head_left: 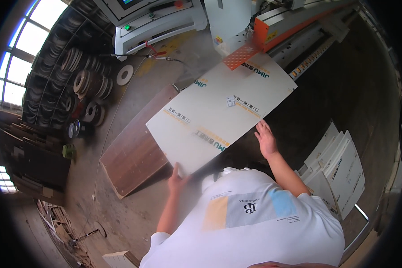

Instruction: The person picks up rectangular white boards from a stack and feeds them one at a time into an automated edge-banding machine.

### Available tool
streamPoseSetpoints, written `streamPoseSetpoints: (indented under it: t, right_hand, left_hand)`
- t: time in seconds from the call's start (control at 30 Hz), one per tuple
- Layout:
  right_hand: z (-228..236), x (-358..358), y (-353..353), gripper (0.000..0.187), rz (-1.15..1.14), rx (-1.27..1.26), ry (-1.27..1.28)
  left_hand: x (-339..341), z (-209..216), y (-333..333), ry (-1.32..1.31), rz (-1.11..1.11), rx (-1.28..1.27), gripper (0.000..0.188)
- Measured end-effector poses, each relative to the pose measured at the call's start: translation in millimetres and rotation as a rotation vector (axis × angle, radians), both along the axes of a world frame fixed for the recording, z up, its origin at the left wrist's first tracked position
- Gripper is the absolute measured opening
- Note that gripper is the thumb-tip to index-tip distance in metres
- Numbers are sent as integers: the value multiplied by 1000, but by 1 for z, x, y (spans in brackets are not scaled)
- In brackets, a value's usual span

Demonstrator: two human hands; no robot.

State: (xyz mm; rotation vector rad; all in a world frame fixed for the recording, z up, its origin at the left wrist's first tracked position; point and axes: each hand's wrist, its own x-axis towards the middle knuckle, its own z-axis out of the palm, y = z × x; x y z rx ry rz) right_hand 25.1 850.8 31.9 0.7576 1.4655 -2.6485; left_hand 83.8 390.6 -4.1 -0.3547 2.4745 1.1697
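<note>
Beside the panel (212, 105), right hand (267, 142) outstretched.

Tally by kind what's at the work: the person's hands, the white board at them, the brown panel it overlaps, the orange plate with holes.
Hands: 2 (left hand, right hand)
White board: 1
Brown panel: 1
Orange plate: 1
Total: 5

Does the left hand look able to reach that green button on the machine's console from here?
Probably not: the green button sits far beyond the left hand, with the white board and brown panel between.
</note>
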Motion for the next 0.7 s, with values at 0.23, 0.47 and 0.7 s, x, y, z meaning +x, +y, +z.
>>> streamPoseSetpoints:
  t: [0.23,0.47,0.7]
  right_hand:
    - [-14,-18,55,78,-109,-22,57]
    - [-51,-11,89,66,-258,150,-29]
    - [-154,159,89,55,442,873,-537]
  left_hand:
    - [-29,34,75,96,-210,-313,99]
    - [-61,47,126,169,-504,-485,96]
    - [-93,49,172,205,-602,-497,98]
